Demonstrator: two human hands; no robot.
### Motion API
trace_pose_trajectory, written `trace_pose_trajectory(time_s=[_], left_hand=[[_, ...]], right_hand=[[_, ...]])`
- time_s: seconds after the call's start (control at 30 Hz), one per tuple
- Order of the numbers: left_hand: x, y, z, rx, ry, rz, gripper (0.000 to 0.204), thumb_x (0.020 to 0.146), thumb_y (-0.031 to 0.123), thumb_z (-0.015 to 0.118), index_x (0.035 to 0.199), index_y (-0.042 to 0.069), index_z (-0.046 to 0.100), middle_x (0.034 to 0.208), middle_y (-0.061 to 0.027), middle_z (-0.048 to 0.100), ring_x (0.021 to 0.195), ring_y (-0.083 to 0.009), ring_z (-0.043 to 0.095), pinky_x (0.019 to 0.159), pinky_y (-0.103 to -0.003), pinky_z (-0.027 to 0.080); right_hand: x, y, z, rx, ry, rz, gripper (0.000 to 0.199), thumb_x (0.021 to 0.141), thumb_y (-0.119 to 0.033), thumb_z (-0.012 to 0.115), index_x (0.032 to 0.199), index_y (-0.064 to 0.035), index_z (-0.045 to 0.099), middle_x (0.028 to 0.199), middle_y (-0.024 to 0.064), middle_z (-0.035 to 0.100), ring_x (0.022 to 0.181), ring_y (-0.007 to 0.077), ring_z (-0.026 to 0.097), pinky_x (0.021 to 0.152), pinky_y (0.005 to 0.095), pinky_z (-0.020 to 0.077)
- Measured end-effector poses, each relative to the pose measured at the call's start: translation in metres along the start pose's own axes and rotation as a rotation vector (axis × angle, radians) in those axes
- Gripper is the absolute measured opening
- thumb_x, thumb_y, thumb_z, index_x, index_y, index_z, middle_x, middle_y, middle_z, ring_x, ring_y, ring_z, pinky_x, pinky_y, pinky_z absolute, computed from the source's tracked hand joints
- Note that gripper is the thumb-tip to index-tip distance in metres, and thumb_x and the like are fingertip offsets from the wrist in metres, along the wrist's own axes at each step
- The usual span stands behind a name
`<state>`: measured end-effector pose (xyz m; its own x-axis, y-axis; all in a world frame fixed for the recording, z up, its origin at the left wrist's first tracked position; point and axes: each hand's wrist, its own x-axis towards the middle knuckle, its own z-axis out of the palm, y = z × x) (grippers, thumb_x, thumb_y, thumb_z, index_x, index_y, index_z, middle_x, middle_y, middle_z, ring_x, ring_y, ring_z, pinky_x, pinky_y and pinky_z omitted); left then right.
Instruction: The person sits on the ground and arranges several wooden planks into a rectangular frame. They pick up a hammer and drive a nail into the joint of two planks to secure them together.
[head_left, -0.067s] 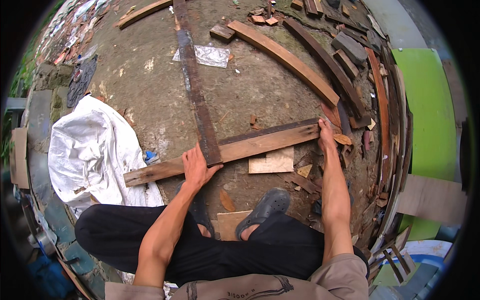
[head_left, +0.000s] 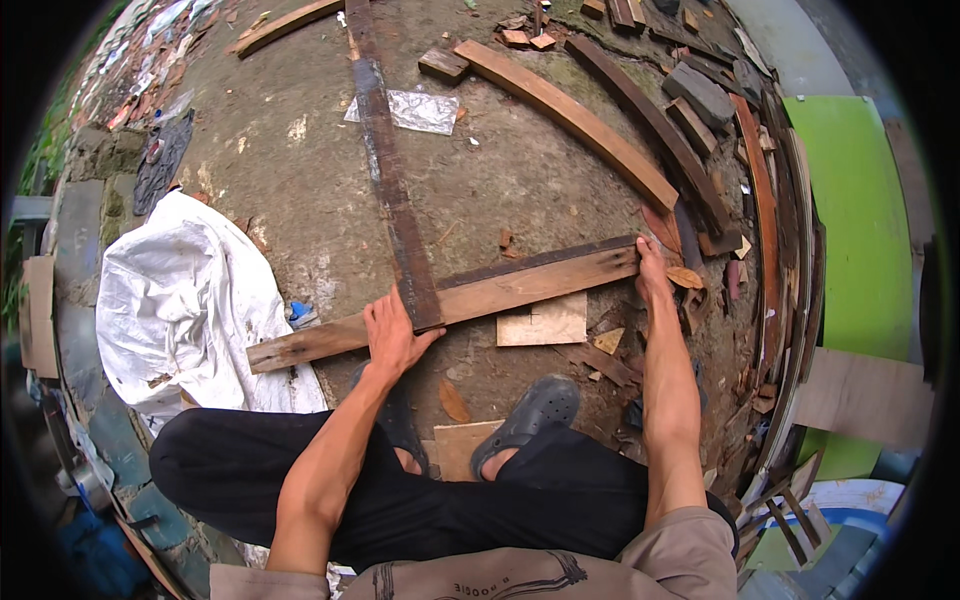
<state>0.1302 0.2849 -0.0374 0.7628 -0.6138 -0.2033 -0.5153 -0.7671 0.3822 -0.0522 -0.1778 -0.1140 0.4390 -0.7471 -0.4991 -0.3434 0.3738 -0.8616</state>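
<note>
A brown wooden plank (head_left: 545, 284) lies slantwise in front of me, its right end higher in view. Across it rests the near end of a long dark wooden beam (head_left: 388, 170) that runs away from me, forming a rough T. My left hand (head_left: 393, 338) is closed at this crossing, fingers along the beam's left side over the plank, thumb by the beam's end. At the plank's right end, my right hand (head_left: 652, 270) grips it, thumb on top; some of its fingers are hidden. Partly under the plank sits a small pale board with a cross mark (head_left: 543, 326).
A white sack (head_left: 190, 300) lies at the left. Beyond the plank at the right are a light wooden beam (head_left: 570, 120), a darker beam (head_left: 655, 135) and several offcuts. A clear plastic sheet (head_left: 422, 112) lies by the long beam. A green panel (head_left: 850, 230) stands far right.
</note>
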Motion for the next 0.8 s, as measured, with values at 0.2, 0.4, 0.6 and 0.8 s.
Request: trace_pose_trajectory(time_s=[0.2,0.4,0.6,0.8], left_hand=[[0.009,0.001,0.003,0.002,0.012,-0.005,0.113,0.064,0.047,0.088,0.14,-0.013,0.03,0.125,-0.0248,0.05,0.123,-0.0375,0.044,0.107,-0.049,0.025],[0.009,0.001,0.007,-0.008,0.01,-0.011,0.113,0.062,0.045,0.089,0.141,-0.011,0.029,0.127,-0.0254,0.049,0.125,-0.0377,0.042,0.107,-0.05,0.024],[0.01,0.001,0.005,-0.013,-0.02,-0.037,0.114,0.062,0.044,0.089,0.141,-0.01,0.029,0.129,-0.0249,0.048,0.127,-0.0372,0.041,0.108,-0.05,0.023],[0.012,0.007,0.005,-0.017,-0.009,-0.064,0.117,0.061,0.047,0.09,0.142,-0.011,0.028,0.129,-0.0242,0.048,0.127,-0.0363,0.041,0.108,-0.05,0.022]], right_hand=[[0.011,0.001,0.002,-0.006,0.017,-0.005,0.037,0.103,-0.025,0.052,0.134,-0.004,0.053,0.127,0.0103,0.058,0.116,0.0222,0.053,0.101,0.0372,0.0416],[0.01,0.0,0.001,-0.047,0.023,0.015,0.041,0.104,-0.026,0.051,0.139,-0.0054,0.05,0.134,0.012,0.055,0.119,0.0248,0.053,0.103,0.0389,0.0404],[-0.003,-0.012,0.013,-0.036,0.04,0.047,0.04,0.104,-0.027,0.05,0.137,-0.0049,0.052,0.134,0.0122,0.055,0.119,0.0253,0.053,0.102,0.04,0.0422],[0.005,-0.004,0.006,-0.053,0.043,0.016,0.039,0.105,-0.027,0.049,0.137,-0.0051,0.052,0.131,0.0117,0.057,0.116,0.024,0.054,0.101,0.0389,0.0429]])
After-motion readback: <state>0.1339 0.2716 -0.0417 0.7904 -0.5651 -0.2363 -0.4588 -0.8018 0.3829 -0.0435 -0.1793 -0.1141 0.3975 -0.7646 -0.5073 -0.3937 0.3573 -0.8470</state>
